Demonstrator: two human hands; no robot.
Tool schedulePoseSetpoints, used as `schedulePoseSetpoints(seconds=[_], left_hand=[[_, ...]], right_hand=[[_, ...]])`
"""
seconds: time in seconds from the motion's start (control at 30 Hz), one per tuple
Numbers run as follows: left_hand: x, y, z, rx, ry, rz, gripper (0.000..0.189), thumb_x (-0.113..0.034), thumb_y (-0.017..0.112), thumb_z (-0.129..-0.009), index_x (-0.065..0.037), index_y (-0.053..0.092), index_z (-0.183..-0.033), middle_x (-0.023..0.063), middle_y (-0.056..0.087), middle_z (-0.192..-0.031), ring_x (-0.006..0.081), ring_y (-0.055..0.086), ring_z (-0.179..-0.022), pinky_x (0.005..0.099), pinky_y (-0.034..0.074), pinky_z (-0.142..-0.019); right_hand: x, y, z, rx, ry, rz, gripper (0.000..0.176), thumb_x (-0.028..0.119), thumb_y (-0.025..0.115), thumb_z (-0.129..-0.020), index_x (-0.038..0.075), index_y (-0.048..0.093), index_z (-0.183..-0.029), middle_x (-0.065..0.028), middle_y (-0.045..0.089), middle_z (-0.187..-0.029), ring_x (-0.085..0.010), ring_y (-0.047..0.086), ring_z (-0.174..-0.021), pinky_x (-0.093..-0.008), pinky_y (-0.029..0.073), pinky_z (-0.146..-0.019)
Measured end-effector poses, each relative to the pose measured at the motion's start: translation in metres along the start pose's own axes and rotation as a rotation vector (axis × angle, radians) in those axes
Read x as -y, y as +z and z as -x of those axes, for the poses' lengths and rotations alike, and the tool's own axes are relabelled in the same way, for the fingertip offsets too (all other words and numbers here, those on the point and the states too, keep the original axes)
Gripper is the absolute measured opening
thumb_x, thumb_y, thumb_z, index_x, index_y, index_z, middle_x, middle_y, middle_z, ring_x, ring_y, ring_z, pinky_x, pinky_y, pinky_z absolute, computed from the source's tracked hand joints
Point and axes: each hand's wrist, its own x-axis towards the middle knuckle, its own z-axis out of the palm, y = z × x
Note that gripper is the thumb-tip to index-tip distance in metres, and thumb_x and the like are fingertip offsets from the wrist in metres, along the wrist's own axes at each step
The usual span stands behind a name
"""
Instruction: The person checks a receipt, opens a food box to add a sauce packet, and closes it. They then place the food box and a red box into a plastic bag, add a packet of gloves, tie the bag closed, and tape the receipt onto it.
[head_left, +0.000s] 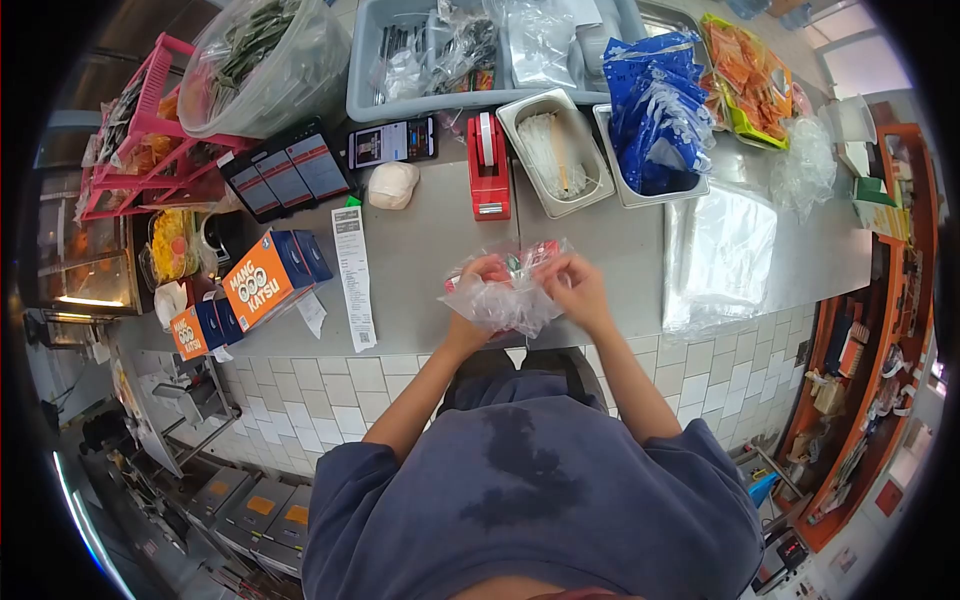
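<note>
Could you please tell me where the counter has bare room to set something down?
The counter is bare between the receipt and the left hand, and between the right hand and the clear bags. The back is crowded: phone, tape dispenser, pans.

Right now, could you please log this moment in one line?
left hand: holding clear bag | right hand: fingers at bag | red tape dispenser: beyond bag
</note>
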Motion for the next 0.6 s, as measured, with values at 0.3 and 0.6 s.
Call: schedulePoseSetpoints(seconds=[0.3, 0.6], left_hand=[[-0.012, -0.006, -0.017, 0.137, -0.218, -0.266, 0.030, -0.029, 0.066, -0.073, 0.001, 0.065, -0.075, 0.0142, 0.062, -0.068, 0.0272, 0.058, -0.059, 0.0329, 0.044, -0.059], [-0.010, -0.016, -0.062, 0.474, -0.451, -0.414, 0.044, -0.038, 0.062, -0.076, 0.004, 0.061, -0.062, 0.0147, 0.051, -0.047, 0.0225, 0.052, -0.043, 0.0340, 0.039, -0.046]], right_hand=[[-0.007, -0.008, 0.018, 0.078, -0.305, 0.784, 0.012, 0.002, 0.064, -0.069, 0.004, 0.062, -0.081, -0.0080, 0.061, -0.077, -0.0250, 0.056, -0.075, -0.0333, 0.045, -0.068], [-0.007, -0.006, -0.003, 0.472, -0.315, 0.751, 0.014, 0.006, 0.062, -0.073, 0.005, 0.064, -0.088, -0.0084, 0.062, -0.078, -0.0249, 0.057, -0.075, -0.0324, 0.046, -0.069]])
